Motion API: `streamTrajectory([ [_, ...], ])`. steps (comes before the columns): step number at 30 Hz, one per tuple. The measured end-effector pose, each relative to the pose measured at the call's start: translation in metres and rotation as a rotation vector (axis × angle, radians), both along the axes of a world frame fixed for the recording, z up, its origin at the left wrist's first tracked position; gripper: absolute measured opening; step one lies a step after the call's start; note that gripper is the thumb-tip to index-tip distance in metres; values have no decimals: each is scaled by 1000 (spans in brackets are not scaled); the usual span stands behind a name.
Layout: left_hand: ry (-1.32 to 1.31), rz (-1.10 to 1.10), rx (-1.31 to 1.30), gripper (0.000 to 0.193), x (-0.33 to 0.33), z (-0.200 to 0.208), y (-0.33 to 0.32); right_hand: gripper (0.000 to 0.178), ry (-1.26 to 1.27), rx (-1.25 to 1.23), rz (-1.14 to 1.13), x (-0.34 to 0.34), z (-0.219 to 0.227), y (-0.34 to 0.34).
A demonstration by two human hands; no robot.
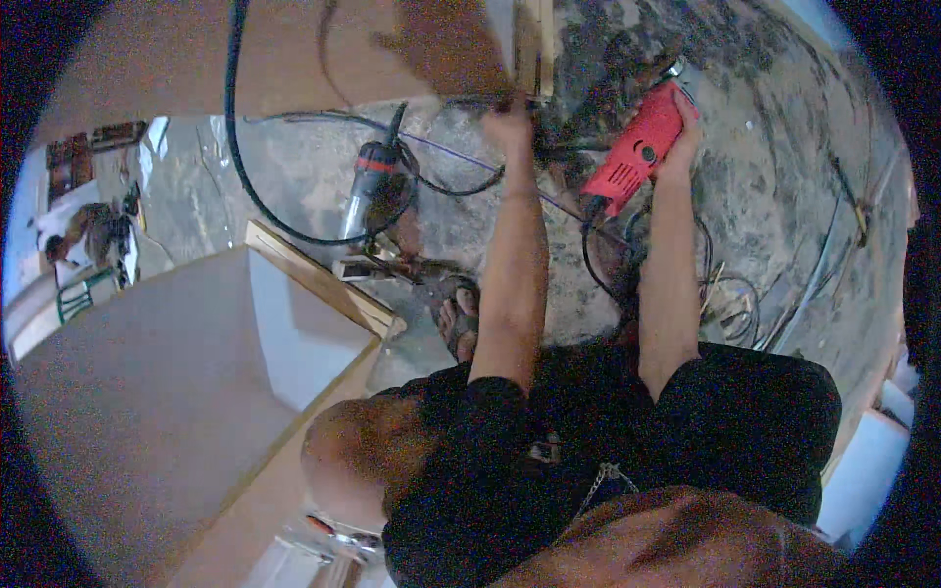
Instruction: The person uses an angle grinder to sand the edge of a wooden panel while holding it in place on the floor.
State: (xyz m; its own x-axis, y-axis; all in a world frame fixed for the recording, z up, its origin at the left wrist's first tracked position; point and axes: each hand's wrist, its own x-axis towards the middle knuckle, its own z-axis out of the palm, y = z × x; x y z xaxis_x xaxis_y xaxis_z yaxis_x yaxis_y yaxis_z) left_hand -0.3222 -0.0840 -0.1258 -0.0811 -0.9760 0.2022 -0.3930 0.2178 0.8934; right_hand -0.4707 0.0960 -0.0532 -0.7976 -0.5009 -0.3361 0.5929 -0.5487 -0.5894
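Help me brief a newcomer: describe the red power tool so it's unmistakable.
Find the stained floor, right of the big brown panel. Over it, the person's right hand holds the red power tool. Its red body contrasts with the dark, red-banded tool leftward.
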Motion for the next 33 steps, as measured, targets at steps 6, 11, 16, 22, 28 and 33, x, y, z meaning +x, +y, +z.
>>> streamTrajectory([
  [6, 81, 13, 354, 38, -52, -1, 29, 42, 101, 213, -206, -35, -19, 64],
  [11, 624, 63, 530, 21, -41, -43, -5, 40, 140, 257, -259, -14, 0, 41],
  [16, 754, -31, 715, 19, -47, -55, 3, 36, 97, 234, -180, 0, 10, 38],
  [22, 521, 129, 277, 7, -41, -34, -2, 36, 3, 126, -21, 10, 4, 8],
  [28, 816, -147, 785, 7, -35, 2, 24, 38, 24, 207, -37, 22, 8, 8],
  [33, 967, -335, 918, 20, 3, 0, -2, 40, 40, 122, 330, 35, 19, -36],
])
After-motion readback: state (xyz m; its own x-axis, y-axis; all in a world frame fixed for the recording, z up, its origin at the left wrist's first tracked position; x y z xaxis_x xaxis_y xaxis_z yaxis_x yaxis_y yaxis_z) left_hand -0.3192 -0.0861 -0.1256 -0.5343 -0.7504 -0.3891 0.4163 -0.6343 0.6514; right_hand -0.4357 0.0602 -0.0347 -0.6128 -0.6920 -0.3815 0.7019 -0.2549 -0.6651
